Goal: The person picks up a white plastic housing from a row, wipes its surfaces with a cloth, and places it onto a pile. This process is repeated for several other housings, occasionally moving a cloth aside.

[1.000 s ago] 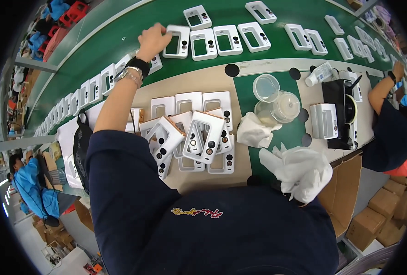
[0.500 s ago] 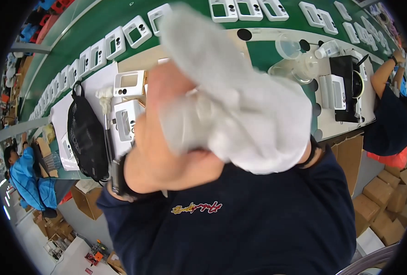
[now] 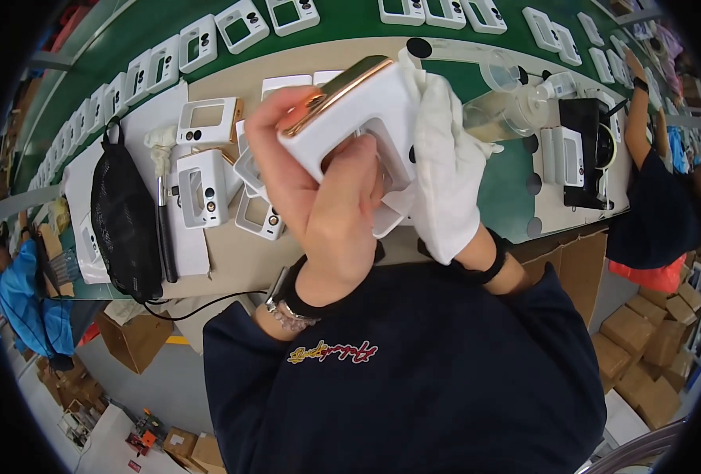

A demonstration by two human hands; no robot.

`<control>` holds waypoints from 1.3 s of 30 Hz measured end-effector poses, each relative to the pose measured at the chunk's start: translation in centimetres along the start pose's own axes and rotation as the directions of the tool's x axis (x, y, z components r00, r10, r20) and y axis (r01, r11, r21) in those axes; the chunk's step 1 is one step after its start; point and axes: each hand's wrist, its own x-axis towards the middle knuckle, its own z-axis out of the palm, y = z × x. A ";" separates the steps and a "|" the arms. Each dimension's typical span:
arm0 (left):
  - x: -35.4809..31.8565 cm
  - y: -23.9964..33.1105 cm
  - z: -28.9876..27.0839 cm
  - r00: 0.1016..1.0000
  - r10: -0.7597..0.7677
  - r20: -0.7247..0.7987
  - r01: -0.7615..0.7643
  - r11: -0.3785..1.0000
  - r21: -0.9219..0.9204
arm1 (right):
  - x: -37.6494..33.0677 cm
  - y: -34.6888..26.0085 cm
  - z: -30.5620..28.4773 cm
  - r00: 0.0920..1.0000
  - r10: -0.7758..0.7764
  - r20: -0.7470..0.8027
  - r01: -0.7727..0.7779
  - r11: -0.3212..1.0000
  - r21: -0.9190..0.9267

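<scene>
My left hand grips a white plastic housing with a shiny copper-gold edge, holding it tilted above the worktable. The thumb reaches into its window opening, and the fingers wrap round the outer edge. A white cloth wraps my right hand and hides its fingers; through it the hand presses against the housing's right side. Below the housing hangs a small translucent flap. Several similar housings lie on the table left of and behind my left hand.
A black mesh bag and a dark-handled brush lie at the left. Clear plastic containers and a black fixture stand at the right. More white housings line the green surface behind. Co-workers are at both sides.
The white cloth, blurred and raised in front of me, has dropped to the right. My left hand has turned, and the housing in it now shows beside the cloth.
</scene>
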 end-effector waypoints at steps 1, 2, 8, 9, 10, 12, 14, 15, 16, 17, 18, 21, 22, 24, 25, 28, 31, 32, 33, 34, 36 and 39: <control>0.3 0.5 -0.4 0.996 -0.083 0.028 0.083 0.996 -0.012 | 0.2 0.1 0.1 0.997 -0.082 0.011 0.083 0.989 -0.124; 0.5 0.9 -0.8 0.984 -0.169 0.056 0.171 0.985 -0.023 | 0.2 0.3 -0.2 0.997 -0.078 0.016 0.080 0.989 -0.128; 0.2 0.3 -1.3 0.945 -0.320 0.075 0.328 0.924 -0.196 | 1.1 -0.9 -1.6 0.790 0.536 0.298 -0.566 0.449 0.691; 0.2 0.2 -1.0 0.953 -0.302 0.019 0.301 0.936 -0.183 | 1.1 -1.5 -1.6 0.651 0.662 0.373 -0.524 0.035 0.851; 0.3 0.1 -0.5 0.958 -0.284 -0.034 0.275 0.947 -0.169 | 0.0 -1.5 -1.2 0.649 0.662 0.375 -0.528 0.037 0.848; 0.2 -0.5 0.1 0.960 -0.265 -0.090 0.249 0.955 -0.159 | -2.8 -1.4 0.3 0.836 0.535 0.119 -0.504 0.665 0.551; -0.2 -1.6 0.4 0.993 -0.008 -0.118 0.005 1.000 -0.026 | -3.0 -1.9 0.6 0.918 0.394 0.049 -0.391 0.875 0.285; -0.3 -1.8 0.4 0.985 0.124 -0.119 -0.120 0.992 0.044 | -3.0 -2.1 0.7 0.929 0.365 -0.063 -0.344 0.913 0.218; -0.3 -1.6 0.3 0.984 0.127 -0.123 -0.123 0.992 0.042 | -2.8 -2.5 0.7 0.931 0.323 -0.172 -0.300 0.943 0.146; 0.0 -1.4 0.0 0.986 0.161 -0.047 -0.152 0.976 0.157 | -1.9 -2.8 0.6 0.922 0.267 -0.280 -0.259 0.964 0.067; 0.3 -1.1 -0.4 0.982 0.187 0.031 -0.188 0.945 0.269 | -1.1 -2.9 0.0 0.924 0.260 -0.279 -0.251 0.966 0.068; 1.3 0.4 -2.2 0.940 0.192 0.283 -0.325 0.761 0.561 | 0.7 -2.5 -1.4 0.944 0.251 0.213 -0.322 0.843 0.431; 1.5 0.9 -2.4 0.915 0.173 0.364 -0.379 0.677 0.632 | 0.9 -2.8 -1.8 0.946 0.248 0.208 -0.316 0.846 0.430; 1.5 1.7 -2.4 0.884 0.147 0.445 -0.440 0.584 0.682 | 1.3 -3.5 -2.3 0.942 0.233 0.241 -0.330 0.774 0.541; 1.3 2.3 -2.1 0.832 0.146 0.535 -0.526 0.514 0.678 | 1.5 -4.0 -2.5 0.940 0.225 0.255 -0.336 0.734 0.591; 0.6 3.6 -2.0 0.678 0.129 0.723 -0.705 0.391 0.591 | 1.8 -5.6 -2.6 0.940 0.208 0.270 -0.341 0.624 0.703; 0.1 2.9 -4.3 0.874 0.102 0.475 -0.416 0.662 0.623 | 2.1 -6.5 -1.9 0.948 0.183 0.260 -0.318 0.556 0.768; -0.6 1.6 -5.2 0.979 0.101 0.175 -0.180 0.828 0.531 | 2.4 -6.9 -1.8 0.953 0.173 0.249 -0.303 0.538 0.786; -0.7 1.6 -5.0 0.972 0.095 0.217 -0.192 0.850 0.491 | 2.7 -7.1 -1.6 0.957 0.169 0.236 -0.290 0.525 0.800; -0.9 1.6 -5.0 0.982 0.034 0.184 -0.105 0.914 0.393 | 2.8 -7.2 -1.2 0.960 0.160 0.228 -0.278 0.509 0.814; -1.1 1.8 -4.6 0.983 -0.120 0.140 0.092 0.977 0.193 | 3.3 -7.3 0.0 0.967 0.158 0.199 -0.253 0.530 0.810; -0.8 2.6 -3.0 0.922 -0.372 0.108 0.381 0.922 -0.073 | 5.5 -6.9 2.1 0.694 -0.059 -0.718 0.092 0.996 0.006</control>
